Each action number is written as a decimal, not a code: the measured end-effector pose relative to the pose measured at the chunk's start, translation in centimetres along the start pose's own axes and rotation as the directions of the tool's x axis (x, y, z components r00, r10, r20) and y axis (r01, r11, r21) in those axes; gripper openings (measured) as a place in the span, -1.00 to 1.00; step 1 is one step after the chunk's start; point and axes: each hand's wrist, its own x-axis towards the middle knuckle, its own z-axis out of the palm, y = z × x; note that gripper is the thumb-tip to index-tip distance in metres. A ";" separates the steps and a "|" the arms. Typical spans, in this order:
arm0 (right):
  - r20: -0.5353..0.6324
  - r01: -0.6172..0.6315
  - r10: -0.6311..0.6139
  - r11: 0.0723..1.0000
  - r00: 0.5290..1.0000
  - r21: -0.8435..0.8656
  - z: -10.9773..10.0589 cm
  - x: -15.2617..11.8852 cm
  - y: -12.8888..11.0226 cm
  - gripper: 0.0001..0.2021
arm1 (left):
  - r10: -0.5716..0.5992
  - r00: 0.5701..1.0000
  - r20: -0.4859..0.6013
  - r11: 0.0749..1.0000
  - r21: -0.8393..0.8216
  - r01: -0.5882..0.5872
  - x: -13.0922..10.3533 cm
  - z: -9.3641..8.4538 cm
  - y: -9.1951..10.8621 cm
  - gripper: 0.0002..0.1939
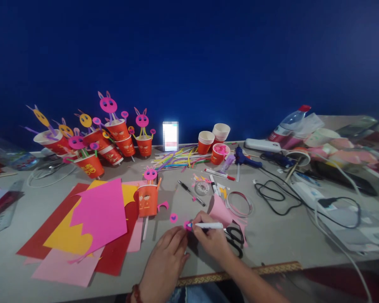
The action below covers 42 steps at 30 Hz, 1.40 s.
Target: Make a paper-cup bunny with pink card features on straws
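A small pink paper disc (187, 226) lies on the grey table near its front edge. My right hand (210, 240) is closed round a white marker (211, 225), its blue tip on the disc. My left hand (167, 259) rests on the table, its fingertips close beside the disc; whether they touch it is unclear. Up and to the left of the disc lies another pink disc with a blue heart (173, 218). A red cup with a pink rabbit head (148, 200) stands beyond my left hand. Black-handled scissors (235, 235) are partly hidden behind my right hand.
Coloured paper sheets (104, 214) are stacked at the left. Finished rabbit cups (116, 130) stand along the back left. Coloured sticks (177, 158), a pen (191, 192), tape rolls (202, 187) and a blue glue gun (246, 159) lie beyond my hands. Black cables (281, 195) and power strips crowd the right.
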 end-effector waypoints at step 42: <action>0.051 0.011 -0.008 0.998 0.999 -0.058 0.0 0.3 0.0 -0.89 | 0.000 1.000 -0.023 1.000 -0.027 -0.001 -0.1 0.1 0.0 -0.66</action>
